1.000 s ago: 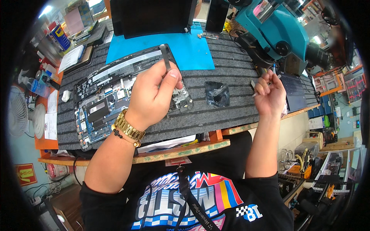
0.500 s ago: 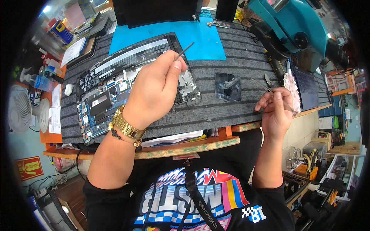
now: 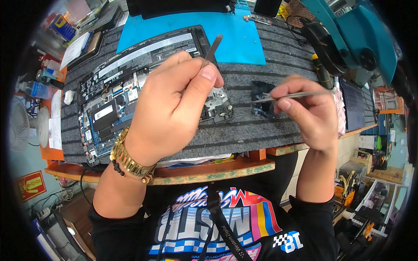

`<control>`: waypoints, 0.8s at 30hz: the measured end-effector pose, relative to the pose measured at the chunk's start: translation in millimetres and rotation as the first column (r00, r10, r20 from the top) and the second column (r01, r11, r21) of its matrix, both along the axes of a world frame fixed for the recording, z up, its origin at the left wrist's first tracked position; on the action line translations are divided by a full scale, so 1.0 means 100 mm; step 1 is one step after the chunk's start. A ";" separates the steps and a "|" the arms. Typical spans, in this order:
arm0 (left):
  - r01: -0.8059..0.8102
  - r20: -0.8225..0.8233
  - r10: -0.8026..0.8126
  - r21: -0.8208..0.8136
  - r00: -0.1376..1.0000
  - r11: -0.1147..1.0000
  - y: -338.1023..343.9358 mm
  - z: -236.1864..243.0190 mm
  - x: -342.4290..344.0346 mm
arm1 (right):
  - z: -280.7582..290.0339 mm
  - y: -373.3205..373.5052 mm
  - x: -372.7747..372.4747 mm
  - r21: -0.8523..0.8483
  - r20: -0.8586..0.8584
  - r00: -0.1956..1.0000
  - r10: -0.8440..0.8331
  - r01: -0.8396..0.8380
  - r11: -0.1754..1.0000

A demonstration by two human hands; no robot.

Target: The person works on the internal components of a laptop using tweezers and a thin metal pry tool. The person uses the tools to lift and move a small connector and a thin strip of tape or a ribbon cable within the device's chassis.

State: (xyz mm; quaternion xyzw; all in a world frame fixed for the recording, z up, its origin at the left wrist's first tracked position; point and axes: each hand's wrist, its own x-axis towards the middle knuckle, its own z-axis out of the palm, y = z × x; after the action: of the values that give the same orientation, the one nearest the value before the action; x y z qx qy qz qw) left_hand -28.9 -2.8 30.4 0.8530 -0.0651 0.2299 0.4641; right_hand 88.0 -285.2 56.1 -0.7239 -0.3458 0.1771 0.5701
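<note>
An opened laptop base [image 3: 150, 56] lies on the bench at the left, its battery, blue circuit board and black frame bare. My left hand [image 3: 167, 108] is closed over the laptop's right half, gripping a slim flat metal tool [image 3: 213, 48] whose wide end points up and away; its lower part is hidden by the fingers. In my right hand [image 3: 311, 108] a pair of metal tweezers [image 3: 300, 94] is pinched, tips pointing left. Those tips hover over a small dark square pad [image 3: 259, 112], partly covered by the fingers. Whether they hold anything is too small to tell.
A blue mat [image 3: 239, 50] lies behind the laptop on a grey striped cloth [image 3: 235, 130]. A teal microscope [image 3: 361, 39] looms at the far right, near a yellow-and-black tool [image 3: 321, 71] and a dark laptop [image 3: 352, 102]. The bench's wooden edge [image 3: 213, 172] runs in front.
My right hand has moved left and up with the tweezers, from the bench's right edge to the dark pad. The tool in my left hand has turned, showing its flat face.
</note>
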 end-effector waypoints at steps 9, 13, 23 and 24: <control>0.006 -0.153 -0.006 0.003 0.988 1.000 0.03 0.02 -0.02 | 0.02 0.68 0.68 -0.110 -0.146 0.870 0.472 -0.488 0.866; 0.019 -0.246 -0.025 -0.027 0.969 0.999 0.02 0.02 -0.05 | -0.14 0.65 0.61 -0.092 -0.152 0.872 0.464 -0.480 0.872; 0.082 -0.228 -0.089 -0.040 0.970 0.996 -0.02 -0.01 -0.06 | -0.17 0.66 0.56 -0.179 0.006 0.900 0.435 -0.427 0.886; 0.071 -0.223 -0.081 -0.050 0.971 0.996 -0.02 -0.01 -0.05 | -0.16 0.66 0.56 -0.177 0.005 0.900 0.436 -0.428 0.886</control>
State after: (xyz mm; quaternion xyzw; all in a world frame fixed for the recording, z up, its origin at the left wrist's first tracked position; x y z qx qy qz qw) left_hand -34.1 -5.3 29.7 0.8605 -0.0399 0.1152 0.4947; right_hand 143.8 -219.0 40.3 -0.6789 -0.4943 0.3122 0.4441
